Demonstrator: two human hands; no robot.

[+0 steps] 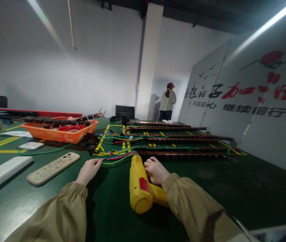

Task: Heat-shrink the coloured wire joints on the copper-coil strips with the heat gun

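Colored wires, among them green, red and blue, run leftward from the black strips. My left hand pinches their ends between thumb and fingers, just above the green table. A yellow heat gun lies on its side in front of me, nozzle pointing away, its handle partly under my right forearm. Close beside its barrel, my right hand is closed with curled fingers. What those fingers hold, if anything, is hidden. Long black strips with copper-colored parts lie in rows just beyond both hands.
At left, an orange basket holds dark parts. A beige remote control, a long white case and a small white box lie nearer. Yellow tape marks the green table. A person stands beyond it, by the wall.
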